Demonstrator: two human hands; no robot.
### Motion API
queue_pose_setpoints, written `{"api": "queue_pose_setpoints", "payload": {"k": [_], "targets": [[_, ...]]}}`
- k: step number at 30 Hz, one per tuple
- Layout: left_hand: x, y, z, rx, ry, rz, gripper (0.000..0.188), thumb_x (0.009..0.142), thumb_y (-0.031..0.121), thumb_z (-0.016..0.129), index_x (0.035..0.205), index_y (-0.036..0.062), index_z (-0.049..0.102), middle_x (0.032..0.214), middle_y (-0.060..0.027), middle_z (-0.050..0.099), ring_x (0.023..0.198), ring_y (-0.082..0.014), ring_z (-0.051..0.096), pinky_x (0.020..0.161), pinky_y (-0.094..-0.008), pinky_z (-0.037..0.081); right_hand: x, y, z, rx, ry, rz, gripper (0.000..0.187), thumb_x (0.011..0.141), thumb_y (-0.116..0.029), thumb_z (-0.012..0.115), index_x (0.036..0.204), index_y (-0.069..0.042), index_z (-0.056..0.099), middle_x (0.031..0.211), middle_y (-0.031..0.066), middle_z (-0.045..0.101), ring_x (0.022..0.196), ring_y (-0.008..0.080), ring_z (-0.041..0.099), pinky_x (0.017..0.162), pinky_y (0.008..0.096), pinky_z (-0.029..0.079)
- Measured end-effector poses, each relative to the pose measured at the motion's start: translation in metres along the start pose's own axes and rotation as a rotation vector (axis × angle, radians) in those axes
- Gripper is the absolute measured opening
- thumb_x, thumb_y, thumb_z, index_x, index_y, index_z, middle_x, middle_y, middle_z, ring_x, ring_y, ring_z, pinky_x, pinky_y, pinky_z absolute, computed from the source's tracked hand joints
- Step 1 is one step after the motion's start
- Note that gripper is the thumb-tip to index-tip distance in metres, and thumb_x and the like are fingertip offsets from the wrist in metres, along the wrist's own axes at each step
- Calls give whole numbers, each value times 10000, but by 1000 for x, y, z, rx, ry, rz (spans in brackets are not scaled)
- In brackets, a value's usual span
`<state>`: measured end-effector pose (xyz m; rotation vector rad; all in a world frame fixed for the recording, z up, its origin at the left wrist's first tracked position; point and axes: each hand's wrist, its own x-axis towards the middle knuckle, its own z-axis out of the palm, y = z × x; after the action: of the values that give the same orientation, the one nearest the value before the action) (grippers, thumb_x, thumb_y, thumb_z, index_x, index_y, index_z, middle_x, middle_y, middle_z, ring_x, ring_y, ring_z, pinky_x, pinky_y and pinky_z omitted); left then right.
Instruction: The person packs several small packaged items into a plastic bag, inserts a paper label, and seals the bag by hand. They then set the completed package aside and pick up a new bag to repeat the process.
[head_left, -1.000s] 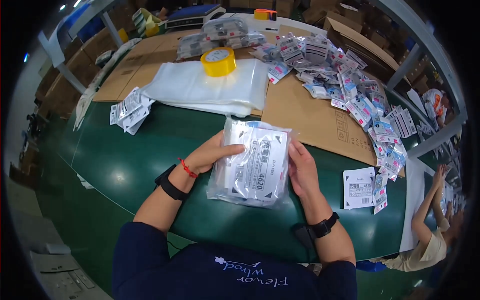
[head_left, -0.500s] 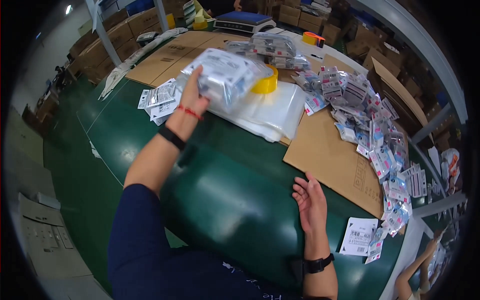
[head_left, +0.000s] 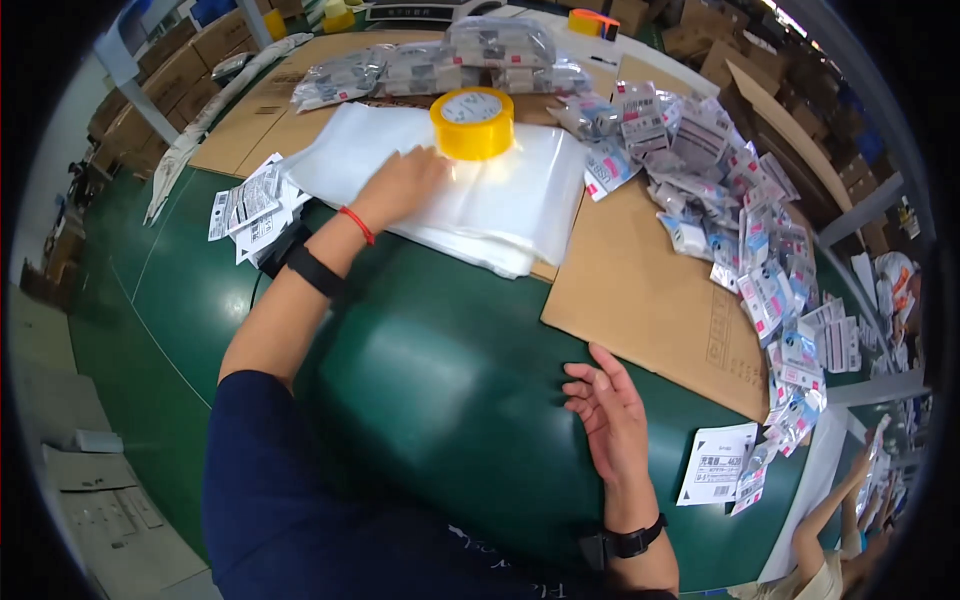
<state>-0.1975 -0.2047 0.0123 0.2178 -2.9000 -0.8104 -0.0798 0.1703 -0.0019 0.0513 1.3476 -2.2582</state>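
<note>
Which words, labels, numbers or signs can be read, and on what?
Wording not transcribed; print by location:
White card: black print, larger characters legible, small lines not.
Yellow tape roll: marks at its centre, unreadable.
Cardboard sheet: dark print, too faint.
Packet pile: coloured print, mostly too small.
Navy shirt: white lettering, blurred.

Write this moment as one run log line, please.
left hand: over clear plastic bags, near yellow tape roll; right hand: empty, loosely open, over green table

The tape roll point(head_left: 473, 138) is yellow, the bags point(head_left: 500, 200) whitish, the tabletop point(head_left: 440, 350) green, the cardboard point(head_left: 640, 280) brown.
</note>
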Motion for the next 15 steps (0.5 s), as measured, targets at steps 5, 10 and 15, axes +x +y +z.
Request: {"api": "queue_pose_setpoints", "payload": {"k": [5,10,15], "targets": [[-19,4,31,454,330,459,424,923,370,535,1171,34,607,1156,-232,600,1110,-359,564,930,-372,444,2,2,5,-40,-6,19,424,973,-139,494,1366,-12,400,1153,138,607,933,164,613,802,283,510],[1,16,11,231,114,395,288,885,267,598,1006,12,653,911,-179,668,875,-320,638,761,-375,497,1,7,-1,-104,-57,-34,445,961,-139,517,1370,-13,394,1165,135,595,949,167,605,804,284,506],[17,36,-6,129,129,370,232,855,254,613,911,34,662,833,-140,661,784,-315,627,700,-387,493,2,9,-3,-103,-79,-42,458,954,-135,531,1372,-14,387,1165,130,589,953,169,598,806,285,504]]}}
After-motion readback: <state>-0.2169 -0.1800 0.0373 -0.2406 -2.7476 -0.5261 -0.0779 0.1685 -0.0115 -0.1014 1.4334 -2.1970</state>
